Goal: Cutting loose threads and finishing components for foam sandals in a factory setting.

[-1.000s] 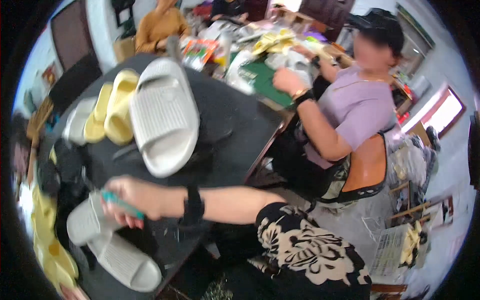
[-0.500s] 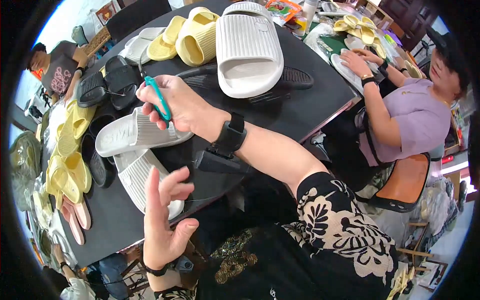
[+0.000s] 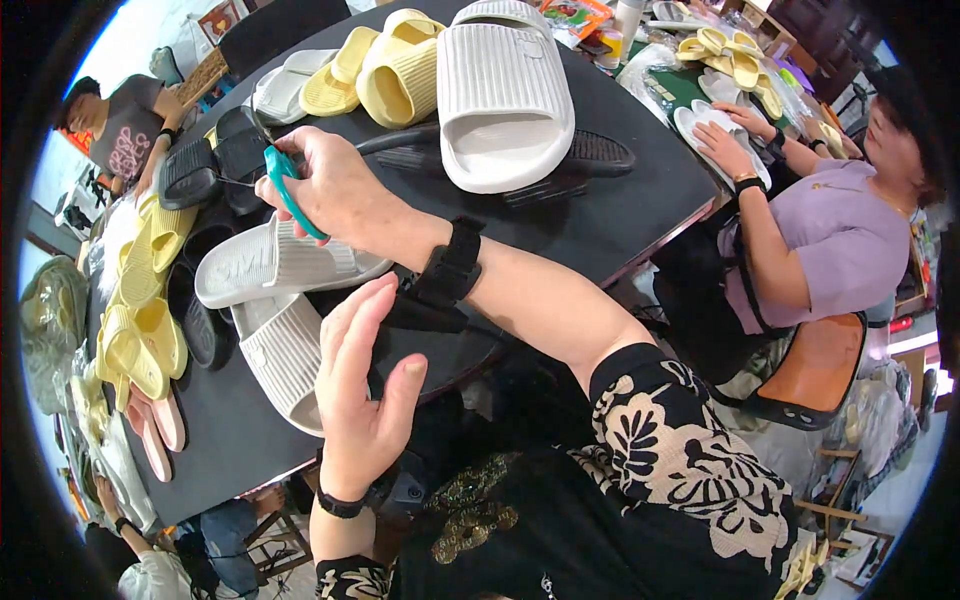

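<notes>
My right hand (image 3: pixel 325 190) grips scissors (image 3: pixel 287 192) by their teal handles. Thin dark blades stand parted over a pair of black slippers (image 3: pixel 243 150); whether they touch them I cannot tell. Below that hand lies a light grey slide slipper (image 3: pixel 240 275) on its side, partly hidden behind my wrist. Its mate (image 3: pixel 275 365), ribbed across the strap, rests nearer to me. My left hand (image 3: pixel 365 400) is raised beside this second slipper, empty, with fingers stretched and thumb apart.
A big white slide (image 3: pixel 505 110) stands on a black stand (image 3: pixel 598 155) on the dark table (image 3: pixel 640 215). Yellow slippers (image 3: pixel 400 85) line the back, and more yellow (image 3: pixel 140 345) and pink slippers (image 3: pixel 155 425) lie left. At right a co-worker (image 3: pixel 820 230) handles white slippers.
My left hand has moved right and slightly up, away from the near grey slipper. My right hand has shifted slightly up and left with the scissors, whose blades now show spread apart.
</notes>
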A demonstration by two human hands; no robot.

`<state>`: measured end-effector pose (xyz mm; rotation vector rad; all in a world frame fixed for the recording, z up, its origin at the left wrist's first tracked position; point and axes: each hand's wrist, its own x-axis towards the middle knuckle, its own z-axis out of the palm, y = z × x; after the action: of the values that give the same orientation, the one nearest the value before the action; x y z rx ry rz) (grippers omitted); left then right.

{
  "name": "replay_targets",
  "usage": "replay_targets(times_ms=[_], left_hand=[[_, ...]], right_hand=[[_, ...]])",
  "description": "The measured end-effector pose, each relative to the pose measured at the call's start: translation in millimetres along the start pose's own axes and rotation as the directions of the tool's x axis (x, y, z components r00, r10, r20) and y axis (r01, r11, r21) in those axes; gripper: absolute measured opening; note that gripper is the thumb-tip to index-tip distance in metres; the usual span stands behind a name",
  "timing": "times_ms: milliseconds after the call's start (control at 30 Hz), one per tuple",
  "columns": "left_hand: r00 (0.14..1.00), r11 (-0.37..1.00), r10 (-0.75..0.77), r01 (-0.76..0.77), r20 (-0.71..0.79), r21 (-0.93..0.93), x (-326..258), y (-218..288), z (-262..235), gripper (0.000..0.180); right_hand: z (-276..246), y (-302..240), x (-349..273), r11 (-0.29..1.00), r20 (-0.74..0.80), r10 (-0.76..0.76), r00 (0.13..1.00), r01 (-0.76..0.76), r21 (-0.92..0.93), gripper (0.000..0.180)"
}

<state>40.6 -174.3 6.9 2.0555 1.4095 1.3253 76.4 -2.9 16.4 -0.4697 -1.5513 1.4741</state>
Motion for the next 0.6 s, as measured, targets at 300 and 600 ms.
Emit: replay_targets(times_ms=[300, 600], left_hand=[[0.996, 0.977, 0.028, -0.009, -0.087, 0.214, 13.1, -6.5, 25.8, 0.045], [0.967, 0.950, 0.030, 0.051, -0.252, 0.308, 19.5, -7.6, 43.4, 0.043]], right_hand=[[5.6, 13.6, 6.9, 0.920, -0.114, -0.297, 0.948, 0.251, -0.302, 0.046], [8.6, 15.8, 11.8, 0.851, -0.106, -0.350, 0.931, 0.268, -0.452, 0.038]])
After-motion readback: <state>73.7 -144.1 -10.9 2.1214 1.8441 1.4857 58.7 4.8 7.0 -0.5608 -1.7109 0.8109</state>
